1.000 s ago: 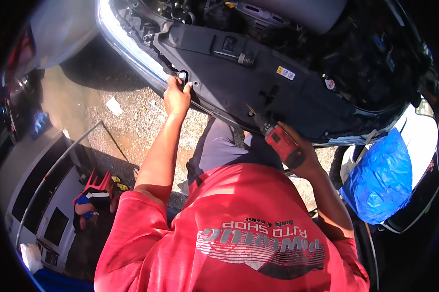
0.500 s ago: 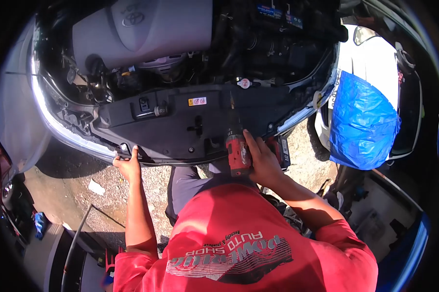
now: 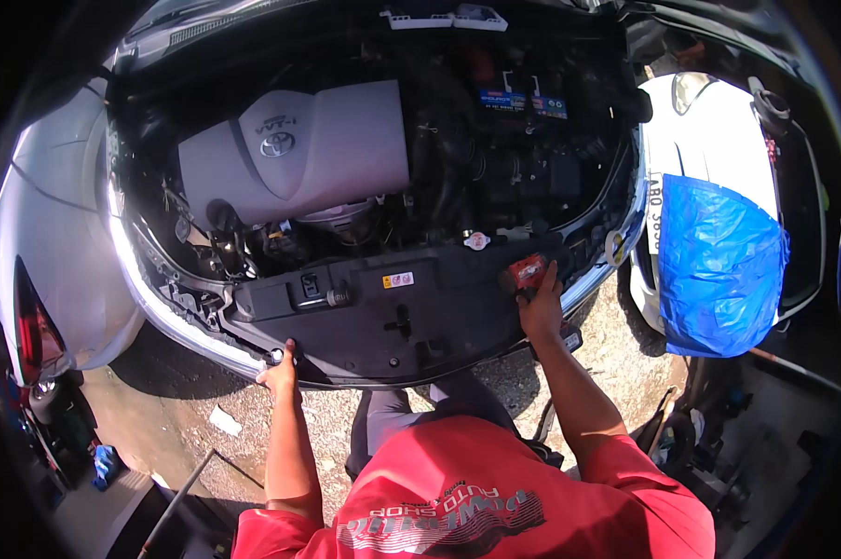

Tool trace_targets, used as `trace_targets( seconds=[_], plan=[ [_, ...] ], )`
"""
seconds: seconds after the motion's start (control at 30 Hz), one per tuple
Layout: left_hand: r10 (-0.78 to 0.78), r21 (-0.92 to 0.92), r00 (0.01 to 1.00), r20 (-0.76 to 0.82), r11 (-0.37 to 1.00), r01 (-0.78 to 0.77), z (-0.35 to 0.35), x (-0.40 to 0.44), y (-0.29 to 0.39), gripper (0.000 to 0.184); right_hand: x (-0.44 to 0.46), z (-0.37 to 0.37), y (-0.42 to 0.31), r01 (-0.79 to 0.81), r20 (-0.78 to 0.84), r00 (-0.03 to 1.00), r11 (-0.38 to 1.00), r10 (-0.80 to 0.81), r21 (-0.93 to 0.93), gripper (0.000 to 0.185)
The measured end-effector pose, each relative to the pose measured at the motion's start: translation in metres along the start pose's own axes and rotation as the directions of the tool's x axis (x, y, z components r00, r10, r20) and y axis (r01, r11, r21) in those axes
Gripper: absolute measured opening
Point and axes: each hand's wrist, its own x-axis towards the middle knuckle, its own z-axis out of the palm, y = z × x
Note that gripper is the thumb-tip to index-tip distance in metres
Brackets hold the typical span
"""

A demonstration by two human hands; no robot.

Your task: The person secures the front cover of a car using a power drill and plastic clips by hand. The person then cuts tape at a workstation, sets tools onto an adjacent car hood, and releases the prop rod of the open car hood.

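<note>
My right hand (image 3: 542,312) grips a red cordless drill (image 3: 529,271) above the right end of the black radiator cover (image 3: 365,331). The drill's bit is not visible, and it is unclear whether the tool touches the cover. My left hand (image 3: 281,373) rests at the car's front edge, left of the cover, with its thumb raised and fingers apart. Some of those fingers are hidden at the edge. On the cover lies a short tool with a metal shaft and dark round end (image 3: 337,297), near a warning sticker (image 3: 398,279).
The open engine bay holds a grey engine cover (image 3: 295,149), a battery (image 3: 523,102) and a radiator cap (image 3: 476,240). To the right is a white car (image 3: 705,126) under a blue tarp (image 3: 718,270). Another car (image 3: 62,224) stands close on the left.
My right hand has carried the drill forward and rightward, turning it from pointing away. My left hand keeps to the front edge. The view now takes in more of the engine bay.
</note>
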Motion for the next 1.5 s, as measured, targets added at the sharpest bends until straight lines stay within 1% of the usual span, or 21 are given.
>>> trace_targets(
  seconds=[0.03, 0.07, 0.1, 0.17, 0.27, 0.43, 0.63, 0.7, 0.73, 0.77, 0.8, 0.83, 0.9, 0.97, 1.0, 1.03, 1.13, 1.2, 1.3, 1.37, 1.5],
  plan=[
    [0.031, 0.066, 0.998, -0.046, 0.997, -0.028, -0.001, -0.006, 0.002, 0.151, 0.005, 0.001, 0.000, -0.038, -0.004, 0.999, 0.999, 0.038, 0.015, 0.114],
    [0.135, 0.125, 0.979, -0.152, 0.985, -0.116, -0.008, -0.023, 0.005, 0.137, 0.011, 0.003, -0.001, -0.045, -0.015, 0.999, 0.999, 0.045, 0.028, 0.117],
    [0.371, 0.170, 0.881, -0.292, 0.927, -0.334, -0.005, -0.027, -0.007, 0.118, 0.016, 0.005, 0.001, -0.063, -0.023, 0.998, 0.997, 0.063, 0.033, 0.120],
    [0.546, 0.152, 0.815, -0.194, 0.837, -0.525, -0.034, -0.059, 0.002, 0.072, 0.026, 0.008, 0.002, -0.062, 0.024, 0.998, 0.998, 0.062, 0.027, 0.122],
    [0.512, -0.005, 0.858, 0.052, 0.859, -0.512, -0.036, -0.044, -0.007, 0.039, 0.035, 0.007, -0.002, -0.084, 0.099, 0.992, 0.996, 0.084, -0.005, 0.126],
    [0.468, -0.010, 0.876, 0.119, 0.883, -0.470, -0.039, -0.036, -0.005, 0.039, 0.039, 0.000, -0.013, -0.118, 0.155, 0.980, 0.991, 0.127, -0.069, 0.130],
    [0.472, -0.090, 0.867, 0.160, 0.881, -0.464, -0.027, -0.013, -0.009, 0.031, 0.048, -0.026, -0.039, -0.077, 0.197, 0.969, 0.941, 0.148, -0.330, 0.128],
    [0.470, -0.006, 0.867, 0.166, 0.879, -0.476, -0.039, -0.023, -0.003, 0.031, 0.059, -0.043, -0.063, 0.127, 0.163, 0.984, 0.922, -0.071, -0.366, 0.107],
    [0.537, 0.002, 0.837, 0.102, 0.842, -0.540, -0.035, -0.022, -0.006, 0.026, 0.063, -0.057, -0.083, 0.139, 0.162, 0.983, 0.921, -0.084, -0.365, 0.107],
    [0.554, -0.058, 0.830, 0.063, 0.832, -0.551, -0.032, -0.022, -0.011, 0.026, 0.069, -0.072, -0.105, 0.238, 0.179, 0.966, 0.915, -0.187, -0.327, 0.095],
    [0.512, -0.029, 0.859, -0.004, 0.859, -0.512, -0.030, -0.025, -0.012, 0.029, 0.076, -0.085, -0.129, 0.333, 0.191, 0.939, 0.898, -0.287, -0.289, 0.084],
    [0.468, -0.006, 0.881, -0.070, 0.883, -0.470, -0.029, -0.031, -0.011, 0.033, 0.083, -0.095, -0.151, 0.341, 0.182, 0.937, 0.894, -0.298, -0.291, 0.084],
    [0.393, -0.019, 0.900, -0.186, 0.915, -0.403, -0.030, -0.043, -0.009, 0.064, 0.096, -0.109, -0.194, 0.514, 0.071, 0.856, 0.827, -0.512, -0.227, 0.064],
    [0.307, -0.048, 0.898, -0.314, 0.940, -0.338, -0.022, -0.045, -0.012, 0.079, 0.109, -0.118, -0.237, 0.577, 0.020, 0.810, 0.791, -0.586, -0.206, 0.059],
    [0.273, -0.081, 0.936, -0.223, 0.952, -0.297, -0.016, -0.034, -0.021, 0.090, 0.113, -0.120, -0.259, 0.632, -0.024, 0.763, 0.753, -0.646, -0.181, 0.053],
    [0.086, -0.034, 0.996, -0.003, 0.996, -0.086, -0.031, -0.042, -0.009, 0.098, 0.116, -0.124, -0.283, 0.639, -0.027, 0.757, 0.749, -0.652, -0.177, 0.053],
    [0.074, 0.091, 0.992, 0.099, 0.992, -0.083, -0.026, -0.023, -0.016, 0.100, 0.127, -0.128, -0.357, 0.788, 0.086, 0.610, 0.591, -0.788, -0.172, 0.039],
    [-0.010, 0.216, 0.961, 0.277, 0.975, -0.052, -0.029, -0.016, -0.012, 0.096, 0.135, -0.122, -0.408, 0.850, 0.083, 0.511, 0.489, -0.856, -0.194, 0.036],
    [0.039, 0.173, 0.953, 0.300, 0.980, -0.095, -0.026, -0.006, -0.021, 0.089, 0.154, -0.097, -0.481, 0.900, 0.030, 0.407, 0.395, -0.913, -0.186, 0.033],
    [0.112, 0.082, 0.964, 0.243, 0.987, -0.136, -0.039, -0.021, -0.014, 0.076, 0.160, -0.083, -0.528, 0.880, 0.032, 0.428, 0.408, -0.903, -0.243, 0.034],
    [0.092, -0.015, 0.979, 0.181, 0.996, -0.091, -0.023, -0.018, -0.025, 0.062, 0.183, -0.052, -0.597, 0.843, 0.001, 0.429, 0.400, -0.903, -0.358, 0.040]
  ],
)
